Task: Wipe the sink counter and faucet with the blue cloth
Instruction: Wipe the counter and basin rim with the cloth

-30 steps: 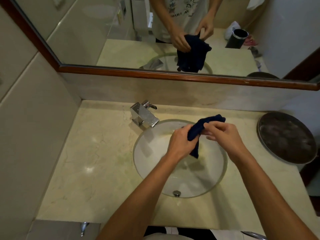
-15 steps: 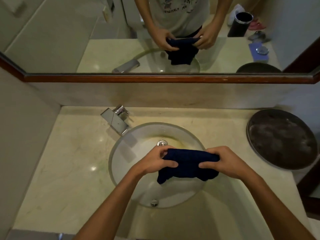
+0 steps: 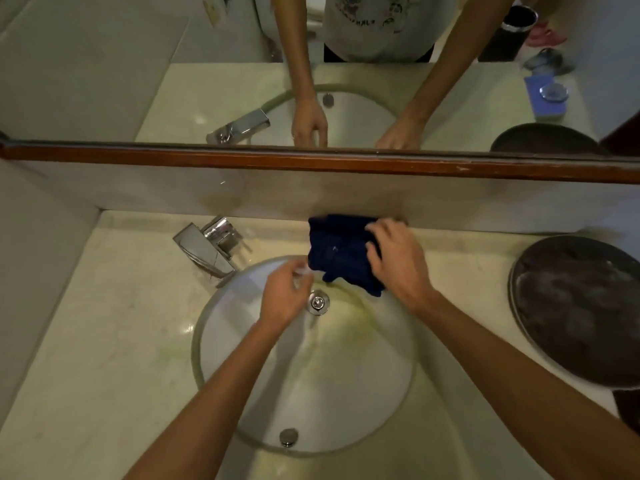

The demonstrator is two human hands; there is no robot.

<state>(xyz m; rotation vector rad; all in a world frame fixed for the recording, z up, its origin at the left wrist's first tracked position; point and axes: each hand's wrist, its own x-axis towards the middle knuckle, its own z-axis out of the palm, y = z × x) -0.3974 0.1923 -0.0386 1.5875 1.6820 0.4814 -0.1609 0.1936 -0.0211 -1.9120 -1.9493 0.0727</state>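
Navy cloth, cream marbled counter, chrome faucet

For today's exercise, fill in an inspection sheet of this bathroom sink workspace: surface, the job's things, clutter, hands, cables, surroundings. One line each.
Surface: pale marble sink counter around a round white basin; faint greenish staining in the bowl.
Job's things: dark blue cloth lies on the counter behind the basin, one edge hanging over the rim; chrome square faucet stands back left.
Clutter: round dark tray on the right.
Hands: right hand rests on the cloth; left hand hovers over the basin, holding nothing.
Cables: nothing seen.
Surroundings: wood-framed mirror above; tiled wall on the left.
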